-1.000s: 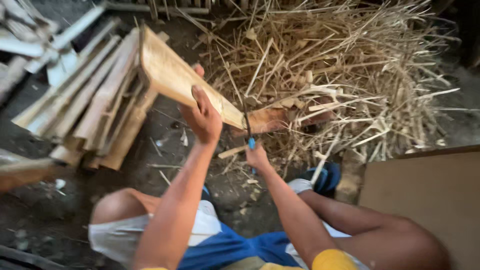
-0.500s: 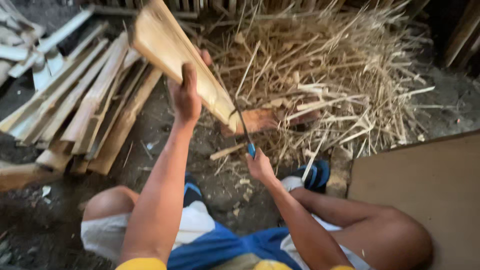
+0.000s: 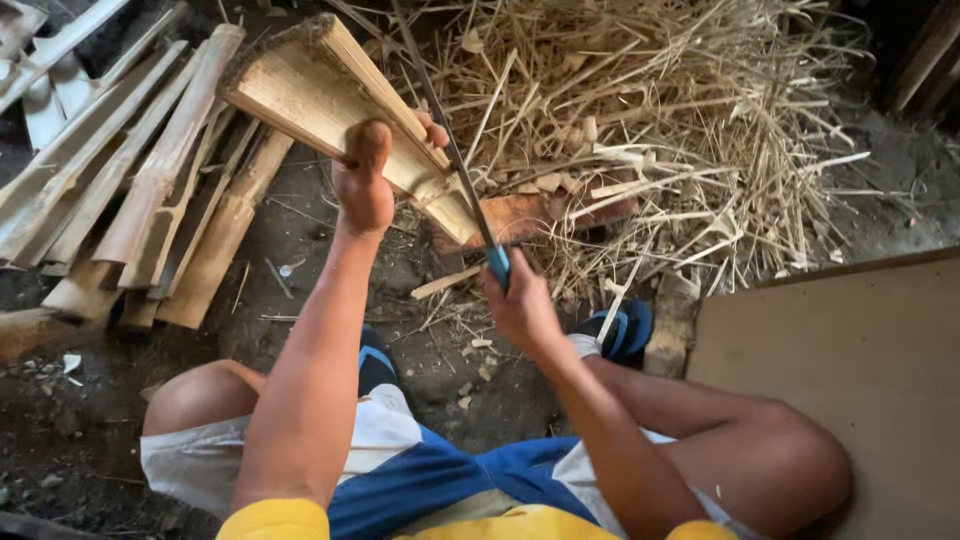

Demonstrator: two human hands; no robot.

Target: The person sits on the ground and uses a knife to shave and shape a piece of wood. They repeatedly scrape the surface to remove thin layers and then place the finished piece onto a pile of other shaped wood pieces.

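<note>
No bins or baskets anywhere in this shot, everything just sits loose on the dirt floor (image 3: 330,300). Left hand (image 3: 365,185) is closed around a split bamboo slab (image 3: 330,95), thumb on the near face and fingertips curling over the far edge. The slab is a curved half-section: pale, fibrous and streaky on the inner face, with a darker rind along the upper edge. It's tilted, wide end up and to the left of the hand, narrow end angling down to the right onto a reddish wooden block (image 3: 530,215).

Right hand (image 3: 520,305) is fisted tight on the blue handle of a long thin knife (image 3: 450,150). The dark, narrow blade runs up and away from that hand, lying right along the slab's right edge. Can't tell if it's actually bitten into the bamboo or just resting against it.

Beyond both hands is a big messy heap of bamboo slivers (image 3: 680,150), dry, straw-coloured, thin and splintery, pointing every which way. Off to the left of the left hand there's a stack of split bamboo strips (image 3: 140,190), long, flat-ish and greyish tan, roughly parallel. To the right of the right hand sits a flat brown board (image 3: 850,380), smooth and plain. Blue sandal (image 3: 620,330) just beside the right wrist
</note>
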